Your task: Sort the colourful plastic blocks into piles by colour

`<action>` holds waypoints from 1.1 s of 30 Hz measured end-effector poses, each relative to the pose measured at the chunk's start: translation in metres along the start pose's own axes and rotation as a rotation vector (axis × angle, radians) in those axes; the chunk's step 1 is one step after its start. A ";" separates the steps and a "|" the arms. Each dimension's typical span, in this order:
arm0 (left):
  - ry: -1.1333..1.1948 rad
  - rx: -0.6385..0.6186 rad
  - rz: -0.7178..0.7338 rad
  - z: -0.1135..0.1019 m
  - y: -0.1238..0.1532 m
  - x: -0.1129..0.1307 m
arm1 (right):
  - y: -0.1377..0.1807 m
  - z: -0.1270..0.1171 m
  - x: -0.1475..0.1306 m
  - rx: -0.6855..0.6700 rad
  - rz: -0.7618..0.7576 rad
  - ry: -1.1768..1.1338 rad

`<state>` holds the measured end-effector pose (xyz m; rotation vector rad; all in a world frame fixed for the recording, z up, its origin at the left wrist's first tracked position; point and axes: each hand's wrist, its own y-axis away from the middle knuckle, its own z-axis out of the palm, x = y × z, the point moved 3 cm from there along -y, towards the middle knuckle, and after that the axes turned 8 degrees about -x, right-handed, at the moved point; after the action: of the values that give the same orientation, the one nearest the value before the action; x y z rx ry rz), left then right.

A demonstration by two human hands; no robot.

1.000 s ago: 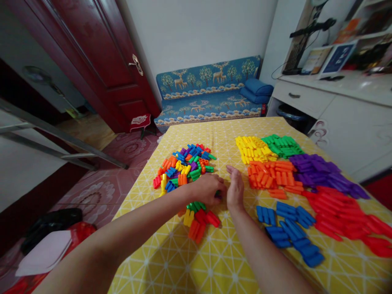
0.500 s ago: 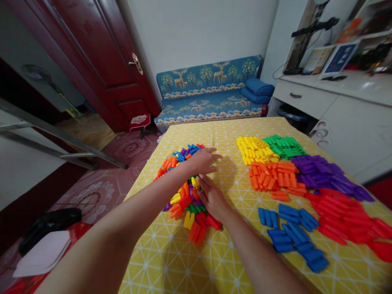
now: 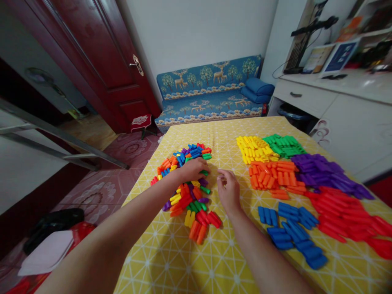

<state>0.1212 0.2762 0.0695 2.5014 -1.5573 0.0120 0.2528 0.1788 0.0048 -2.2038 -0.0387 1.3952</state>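
Note:
A mixed heap of small coloured plastic blocks (image 3: 186,192) lies on the left half of a table under a yellow patterned cloth (image 3: 196,261). My left hand (image 3: 193,168) rests on the heap with its fingers curled down over the blocks. My right hand (image 3: 228,191) hovers just right of the heap, fingers bent and pinched together; what they hold, if anything, is hidden. To the right lie sorted groups: yellow (image 3: 252,149), green (image 3: 284,146), orange (image 3: 272,176), purple (image 3: 324,171), red (image 3: 346,212) and blue (image 3: 290,230).
A blue patterned sofa (image 3: 211,96) stands beyond the table's far edge. A dark red door (image 3: 101,61) is at the left. White cabinets and a desk (image 3: 339,110) stand at the right. Dark and white items (image 3: 49,241) lie on the tiled floor at the left.
My left hand pulled back from the far side of the heap onto its middle. My right hand left the heap and moved right, curling its fingers. The heap's blocks shifted.

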 end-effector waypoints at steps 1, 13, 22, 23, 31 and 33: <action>0.007 0.026 -0.003 -0.001 0.007 0.003 | -0.001 0.000 0.003 -0.003 0.026 -0.006; 0.236 0.563 -0.535 0.033 0.073 0.053 | 0.005 0.022 -0.007 -0.542 -0.228 0.442; 0.227 0.609 -0.612 0.040 0.070 0.050 | -0.001 0.013 -0.010 -0.346 -0.131 0.446; 0.231 0.617 -0.615 0.041 0.071 0.049 | -0.002 0.012 -0.008 -0.295 -0.117 0.426; 0.274 0.647 -0.633 0.042 0.075 0.043 | -0.041 0.033 0.007 -0.294 -0.116 0.441; 0.280 0.654 -0.634 0.041 0.075 0.043 | -0.058 0.043 0.010 -0.436 -0.071 0.528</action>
<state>0.0694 0.1989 0.0456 3.1785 -0.6598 0.8554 0.2352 0.2496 0.0075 -2.8349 -0.2491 0.7785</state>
